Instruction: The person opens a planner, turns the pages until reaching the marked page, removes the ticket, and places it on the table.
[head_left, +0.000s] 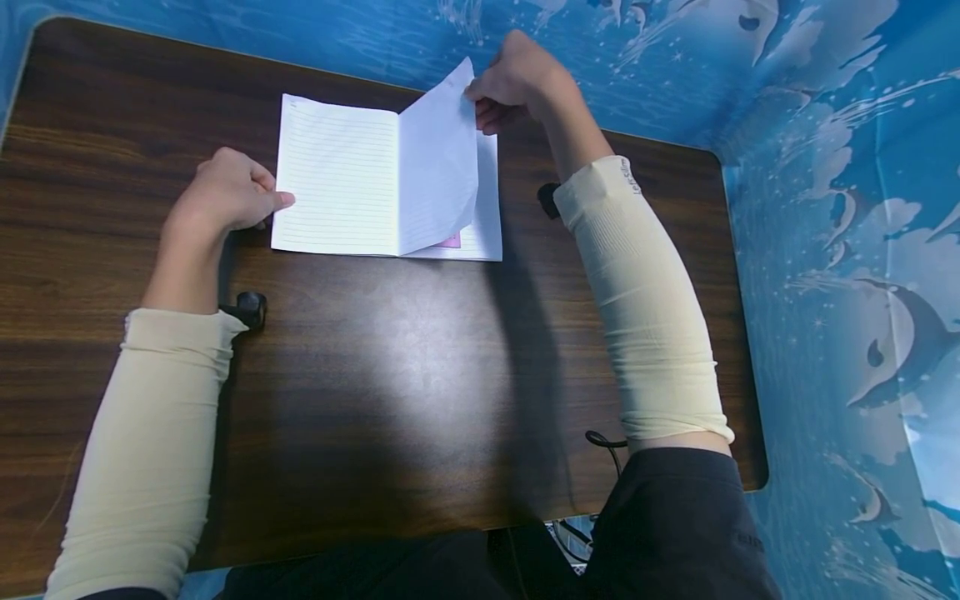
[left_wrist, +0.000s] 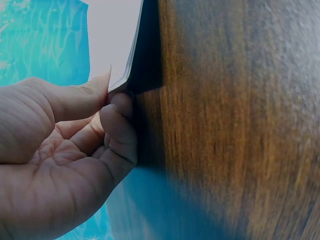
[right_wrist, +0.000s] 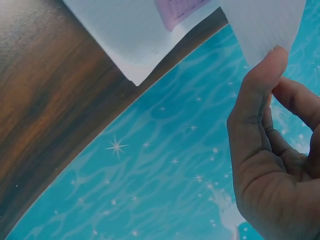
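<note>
An open lined notebook (head_left: 337,179) lies on the dark wooden table (head_left: 375,358), toward the far side. My left hand (head_left: 225,192) holds its left edge. In the left wrist view the thumb (left_wrist: 95,90) lies on top of the notebook (left_wrist: 117,35) and a curled finger sits under the edge. My right hand (head_left: 513,79) pinches the top corner of one page (head_left: 438,167), which stands lifted and curved over the right side. The right wrist view shows the same page (right_wrist: 265,25) at my thumb tip. A pink slip (head_left: 450,241) peeks out beneath the page.
Blue cloth with a dolphin print (head_left: 847,208) surrounds the table at the back and right. A small black camera mount sits at each wrist (head_left: 250,308) (head_left: 548,198). A black cable (head_left: 603,442) loops near my right elbow at the table's near edge.
</note>
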